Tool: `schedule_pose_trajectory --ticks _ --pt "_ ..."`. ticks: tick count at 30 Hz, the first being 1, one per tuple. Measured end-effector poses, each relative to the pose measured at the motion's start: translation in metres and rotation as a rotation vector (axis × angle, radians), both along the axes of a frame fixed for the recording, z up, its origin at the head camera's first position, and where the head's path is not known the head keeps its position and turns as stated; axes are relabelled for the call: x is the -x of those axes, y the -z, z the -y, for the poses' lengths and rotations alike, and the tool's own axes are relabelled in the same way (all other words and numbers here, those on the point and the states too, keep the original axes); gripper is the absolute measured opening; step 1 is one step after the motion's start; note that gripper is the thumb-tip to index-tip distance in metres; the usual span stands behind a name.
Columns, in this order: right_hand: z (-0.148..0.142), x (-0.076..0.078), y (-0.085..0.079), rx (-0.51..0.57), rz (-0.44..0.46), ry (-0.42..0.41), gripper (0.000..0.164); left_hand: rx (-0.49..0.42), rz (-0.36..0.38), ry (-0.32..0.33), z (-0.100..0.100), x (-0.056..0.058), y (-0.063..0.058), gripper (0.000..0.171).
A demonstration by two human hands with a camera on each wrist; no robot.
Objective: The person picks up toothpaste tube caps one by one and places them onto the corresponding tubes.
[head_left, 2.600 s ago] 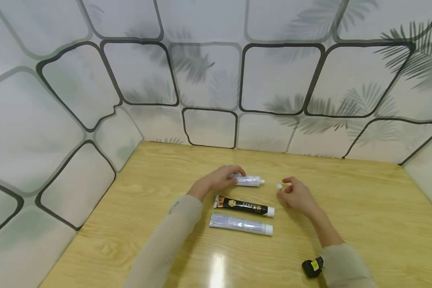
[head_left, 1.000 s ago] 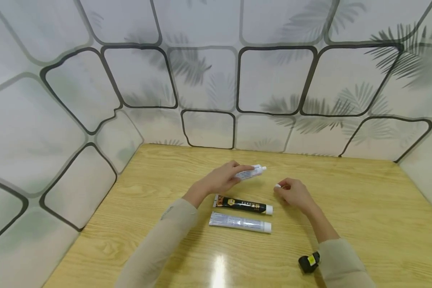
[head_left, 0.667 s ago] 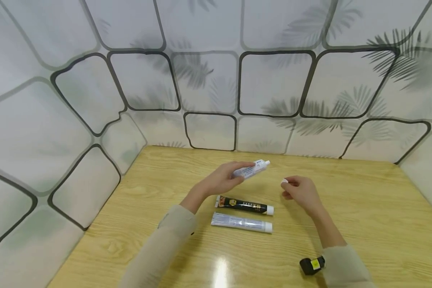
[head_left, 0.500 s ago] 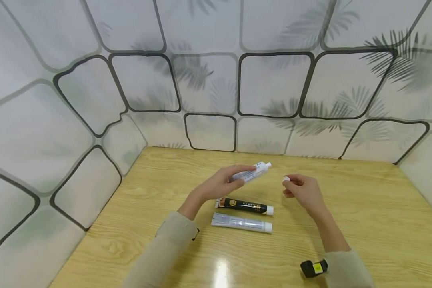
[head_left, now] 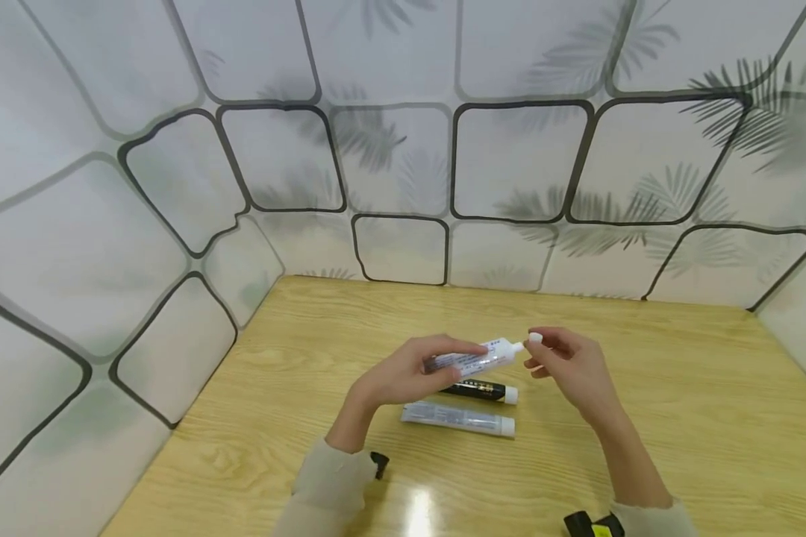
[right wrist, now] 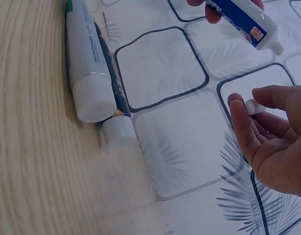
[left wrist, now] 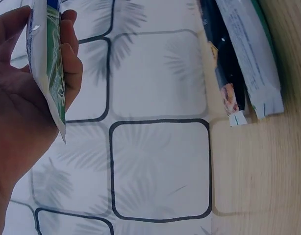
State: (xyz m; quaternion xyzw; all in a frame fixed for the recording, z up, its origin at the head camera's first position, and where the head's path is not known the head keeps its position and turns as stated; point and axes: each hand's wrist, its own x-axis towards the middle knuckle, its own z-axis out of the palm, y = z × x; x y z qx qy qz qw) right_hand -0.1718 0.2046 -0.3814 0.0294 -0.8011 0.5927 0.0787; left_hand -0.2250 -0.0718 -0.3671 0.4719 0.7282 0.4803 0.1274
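Note:
My left hand (head_left: 403,371) grips a white toothpaste tube (head_left: 485,359) raised over the table, its bare nozzle pointing right. In the left wrist view the tube's green side shows between thumb and fingers. The right wrist view shows its blue-and-white front and the uncapped, threaded nozzle. Between thumb and fingertips, my right hand (head_left: 574,369) pinches a small white cap (right wrist: 255,106). The nozzle and cap are close together in the head view, with a gap between them in the right wrist view. Beneath the left hand lies a black toothpaste tube (head_left: 480,389), partly covered.
A second white toothpaste tube (head_left: 458,419), capped, lies in front of the black one on the wooden table (head_left: 242,447). Black wrist devices (head_left: 594,525) sit at the sleeves. A patterned wall (head_left: 396,250) rises behind and to the left of the table.
My left hand has lifted the toothpaste tube off the table and brought it right and nearer, its nozzle now close to the cap. My right hand now pinches the cap more upright, off the table.

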Motion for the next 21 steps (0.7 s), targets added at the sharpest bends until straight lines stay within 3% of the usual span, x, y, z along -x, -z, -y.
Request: schedule_pose_trajectory --ticks 6,12,21 --pt "0.002 -0.012 -0.014 0.043 -0.078 -0.059 0.039 -0.048 0.003 -0.015 0.007 -0.006 -0.003 0.038" --pt "0.0 -0.022 -0.029 0.099 -0.142 -0.088 0.025 -0.103 -0.026 -0.01 0.013 -0.011 -0.011 0.036" --pt "0.006 -0.032 -0.04 0.139 -0.255 -0.187 0.022 -0.179 -0.119 0.021 0.019 -0.014 -0.023 0.035"
